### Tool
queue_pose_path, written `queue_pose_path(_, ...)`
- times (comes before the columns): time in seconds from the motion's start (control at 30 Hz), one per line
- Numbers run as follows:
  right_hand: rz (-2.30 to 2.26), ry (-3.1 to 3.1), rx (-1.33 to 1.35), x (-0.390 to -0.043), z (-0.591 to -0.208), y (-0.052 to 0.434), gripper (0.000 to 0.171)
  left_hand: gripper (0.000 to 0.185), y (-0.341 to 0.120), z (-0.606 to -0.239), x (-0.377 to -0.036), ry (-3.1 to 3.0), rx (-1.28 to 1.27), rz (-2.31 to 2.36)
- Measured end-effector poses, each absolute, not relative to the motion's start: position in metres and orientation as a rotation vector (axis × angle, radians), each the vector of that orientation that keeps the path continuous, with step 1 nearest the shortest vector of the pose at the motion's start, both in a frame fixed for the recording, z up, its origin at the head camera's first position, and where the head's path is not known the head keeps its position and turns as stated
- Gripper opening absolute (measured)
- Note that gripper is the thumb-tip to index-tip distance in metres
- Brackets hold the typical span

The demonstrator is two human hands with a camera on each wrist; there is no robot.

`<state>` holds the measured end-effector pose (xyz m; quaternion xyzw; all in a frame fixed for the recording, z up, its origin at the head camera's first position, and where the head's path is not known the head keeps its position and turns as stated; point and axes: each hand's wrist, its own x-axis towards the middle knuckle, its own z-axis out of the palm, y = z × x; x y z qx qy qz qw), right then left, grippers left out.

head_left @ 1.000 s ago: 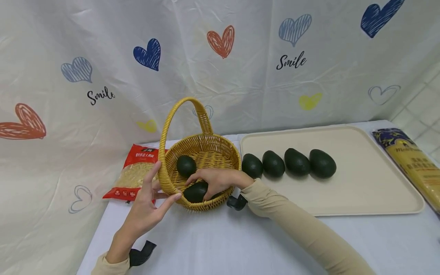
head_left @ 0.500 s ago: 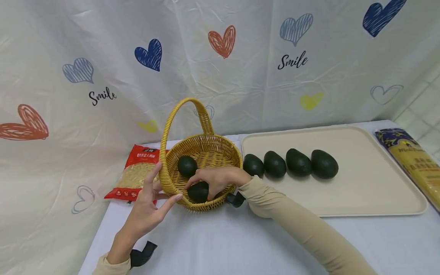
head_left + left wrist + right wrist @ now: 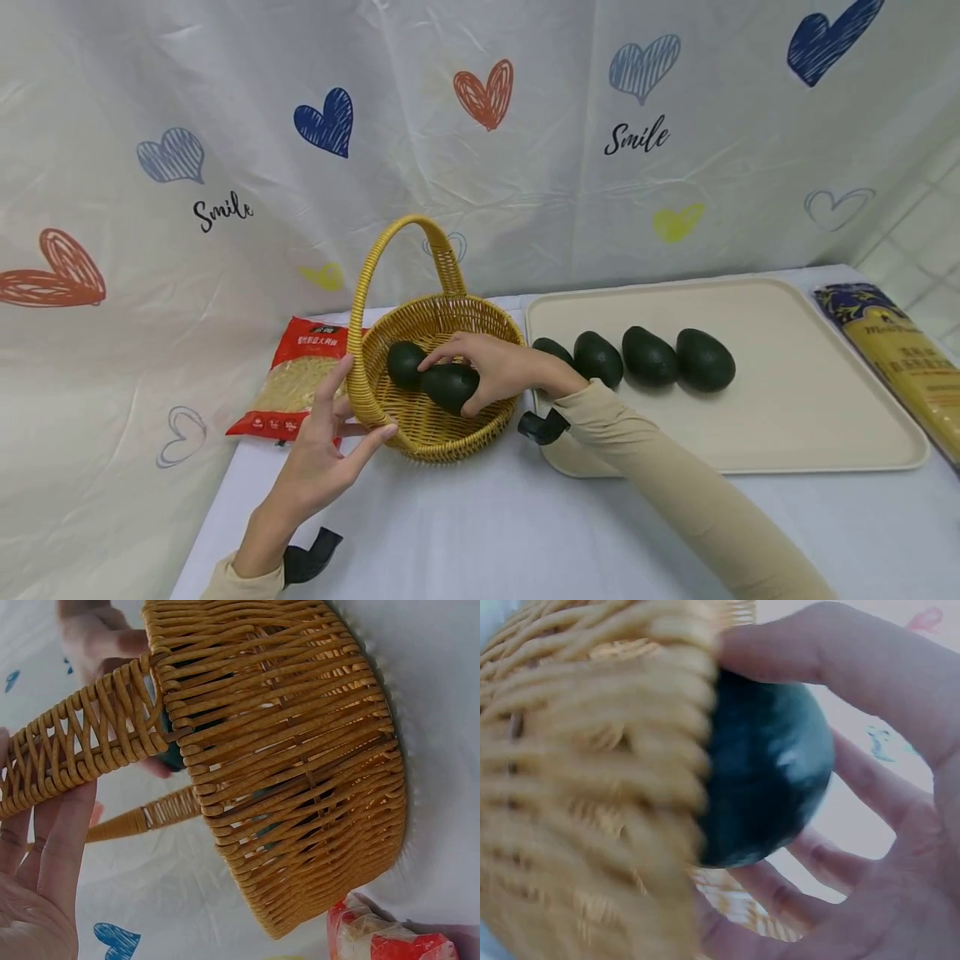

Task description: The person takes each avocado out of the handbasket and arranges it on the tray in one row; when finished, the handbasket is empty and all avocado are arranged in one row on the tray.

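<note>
My right hand (image 3: 501,367) grips a dark green avocado (image 3: 447,388) over the inside of the yellow wicker basket (image 3: 480,310). Another avocado (image 3: 403,363) lies in the basket, right beside the held one. In the right wrist view, the held avocado (image 3: 776,769) shows above the rim, with thumb and fingers around it. My left hand (image 3: 318,462) holds the basket at the foot of its arched handle (image 3: 364,292), thumb near the front rim. From the left wrist, the fingers (image 3: 60,847) lie against the woven handle (image 3: 82,742).
A beige tray (image 3: 810,417) to the right bears a row of several avocados (image 3: 649,356). A red bag of pasta (image 3: 296,383) lies behind the left hand. Beyond the tray is a yellow package (image 3: 892,350). A white curtain with printed hearts hangs behind.
My right hand has lifted the avocado from the basket's front part, moving it up and back beside the other avocado. The left hand and basket stay in place.
</note>
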<state>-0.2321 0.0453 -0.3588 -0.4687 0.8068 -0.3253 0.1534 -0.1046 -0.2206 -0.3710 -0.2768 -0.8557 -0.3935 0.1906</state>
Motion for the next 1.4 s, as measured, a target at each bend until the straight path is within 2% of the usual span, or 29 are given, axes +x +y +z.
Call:
queue_pose_path(0.3,-1.252,2.418,-1.237,-0.218,-0.336,0.117,0.075,0.114,-0.218,-0.372,-0.104,-2.385,-0.785,-1.160)
queue_pose_path(0.57,-1.429,2.720,-0.870,-0.193,-0.326,0.208,0.075,0.115,-0.217,-0.372,-0.104,-2.384,-0.765,-1.155)
queue_pose_path(0.87,-1.451,2.915,-0.415,-0.170,-0.337,0.310,0.082,0.115,-0.219,-0.375,-0.101,-2.391,-0.758,-1.147)
queue_pose_path(1.2,-1.308,2.999,-0.133,-0.157,-0.360,0.369,0.087,0.116,-0.221,-0.375,-0.099,-2.376,-0.770,-1.141)
queue_pose_path(1.4,-1.178,2.977,-0.090,-0.162,-0.376,0.382,0.079,0.116,-0.220,-0.376,-0.102,-2.351,-0.797,-1.159)
